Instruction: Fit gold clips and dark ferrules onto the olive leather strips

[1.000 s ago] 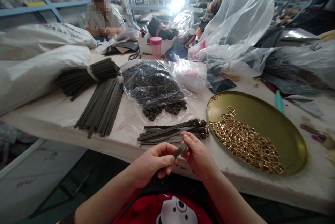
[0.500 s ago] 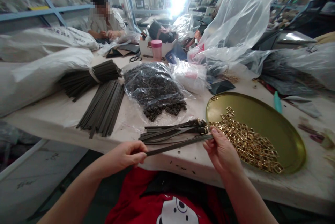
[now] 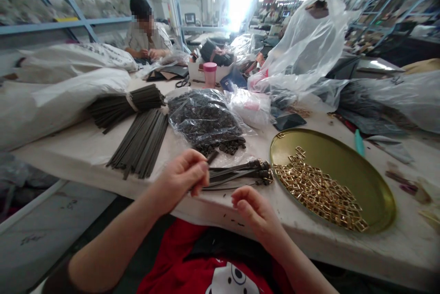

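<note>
My left hand is closed on a dark strap, whose short end pokes out past the fingers; the rest of it is hidden. To its right, lower at the table's front edge, my right hand has loosely bent fingers parted from the thumb, with nothing seen in them. Between and beyond the hands lies a small pile of dark straps with buckle ends pointing right. Behind that pile, a clear plastic bag spills small black loops.
At right, a gold oval tray bears many gold metal buckles. Loose dark straps and a tied bundle lie at left by white sacks. A pink-lidded cup stands behind. A co-worker sits across the table.
My right hand has let go of the strap and moved left and down, away from the tray. My left hand has risen with the strap, now mostly hidden. The view has shifted slightly.
</note>
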`<action>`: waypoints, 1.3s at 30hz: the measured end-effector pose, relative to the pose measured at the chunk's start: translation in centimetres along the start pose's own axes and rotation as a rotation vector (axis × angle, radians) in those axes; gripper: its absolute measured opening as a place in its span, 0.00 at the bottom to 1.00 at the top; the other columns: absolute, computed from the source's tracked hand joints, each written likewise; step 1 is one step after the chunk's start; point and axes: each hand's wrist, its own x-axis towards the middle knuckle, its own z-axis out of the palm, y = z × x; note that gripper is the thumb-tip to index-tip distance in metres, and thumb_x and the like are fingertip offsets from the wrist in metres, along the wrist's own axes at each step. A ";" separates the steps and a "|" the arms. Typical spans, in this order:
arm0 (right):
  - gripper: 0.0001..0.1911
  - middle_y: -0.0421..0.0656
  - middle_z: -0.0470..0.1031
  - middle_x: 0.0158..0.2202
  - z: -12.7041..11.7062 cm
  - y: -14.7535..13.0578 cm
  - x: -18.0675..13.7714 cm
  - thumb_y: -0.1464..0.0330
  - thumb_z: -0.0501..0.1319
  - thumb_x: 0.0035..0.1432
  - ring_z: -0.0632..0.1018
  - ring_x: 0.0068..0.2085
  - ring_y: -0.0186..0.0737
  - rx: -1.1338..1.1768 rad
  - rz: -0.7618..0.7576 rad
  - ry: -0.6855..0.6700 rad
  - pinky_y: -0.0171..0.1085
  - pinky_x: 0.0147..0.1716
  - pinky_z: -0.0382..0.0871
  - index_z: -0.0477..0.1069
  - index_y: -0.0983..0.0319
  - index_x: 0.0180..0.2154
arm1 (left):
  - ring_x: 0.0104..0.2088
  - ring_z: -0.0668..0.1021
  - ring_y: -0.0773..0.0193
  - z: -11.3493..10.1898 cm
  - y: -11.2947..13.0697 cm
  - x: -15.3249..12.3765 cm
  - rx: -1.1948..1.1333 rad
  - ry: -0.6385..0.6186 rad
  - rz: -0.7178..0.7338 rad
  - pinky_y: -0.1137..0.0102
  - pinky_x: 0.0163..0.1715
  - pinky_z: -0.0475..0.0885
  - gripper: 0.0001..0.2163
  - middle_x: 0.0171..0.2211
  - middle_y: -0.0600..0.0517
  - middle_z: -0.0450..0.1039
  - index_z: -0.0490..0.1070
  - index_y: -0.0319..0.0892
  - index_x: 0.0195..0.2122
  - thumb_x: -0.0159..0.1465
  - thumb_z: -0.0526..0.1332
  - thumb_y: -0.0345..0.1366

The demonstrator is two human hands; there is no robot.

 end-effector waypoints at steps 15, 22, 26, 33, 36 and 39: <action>0.16 0.34 0.63 0.16 0.2 2.2 1.7 0.60 0.64 0.43 0.62 0.18 0.27 0.905 0.595 0.117 0.28 0.19 0.55 0.61 0.63 0.19 | 0.14 0.61 0.80 4.0 -5.3 -0.7 -0.355 -0.260 -0.458 0.80 0.12 0.47 0.12 0.23 0.56 0.69 0.63 0.38 0.31 0.52 0.64 0.38; 0.14 0.32 0.61 0.16 0.8 3.0 1.8 0.58 0.59 0.49 0.61 0.18 0.28 0.740 0.506 0.124 0.29 0.18 0.54 0.63 0.62 0.25 | 0.13 0.57 0.81 4.6 -5.9 -0.4 -0.357 -0.210 -0.517 0.79 0.13 0.43 0.13 0.22 0.56 0.69 0.65 0.39 0.32 0.50 0.65 0.38; 0.09 0.35 0.65 0.21 -0.2 3.1 2.1 0.62 0.60 0.50 0.66 0.23 0.32 0.142 0.155 0.345 0.31 0.23 0.59 0.65 0.61 0.28 | 0.12 0.56 0.81 4.5 -5.9 -0.4 -0.265 -0.144 -0.495 0.78 0.12 0.43 0.12 0.24 0.56 0.70 0.65 0.39 0.34 0.51 0.63 0.38; 0.08 0.43 0.73 0.31 -1.1 1.4 1.2 0.68 0.53 0.58 0.72 0.34 0.38 -0.307 -0.181 0.126 0.35 0.34 0.65 0.71 0.61 0.34 | 0.14 0.57 0.78 5.0 -5.6 -1.1 -0.064 -0.038 -0.382 0.77 0.15 0.50 0.10 0.22 0.58 0.68 0.69 0.38 0.34 0.54 0.60 0.38; 0.08 0.44 0.74 0.33 -1.2 1.1 1.0 0.68 0.55 0.57 0.73 0.35 0.38 -0.341 -0.193 0.056 0.35 0.35 0.65 0.72 0.61 0.34 | 0.18 0.62 0.74 5.0 -5.9 -1.5 0.068 -0.012 -0.289 0.77 0.18 0.55 0.08 0.22 0.57 0.68 0.71 0.38 0.33 0.56 0.59 0.37; 0.12 0.42 0.74 0.27 -1.3 1.3 1.0 0.67 0.52 0.58 0.73 0.31 0.36 -0.351 -0.156 0.029 0.33 0.31 0.64 0.72 0.62 0.29 | 0.26 0.69 0.68 4.9 -6.2 -1.9 0.160 -0.015 -0.206 0.75 0.25 0.61 0.07 0.26 0.54 0.71 0.71 0.39 0.32 0.56 0.57 0.36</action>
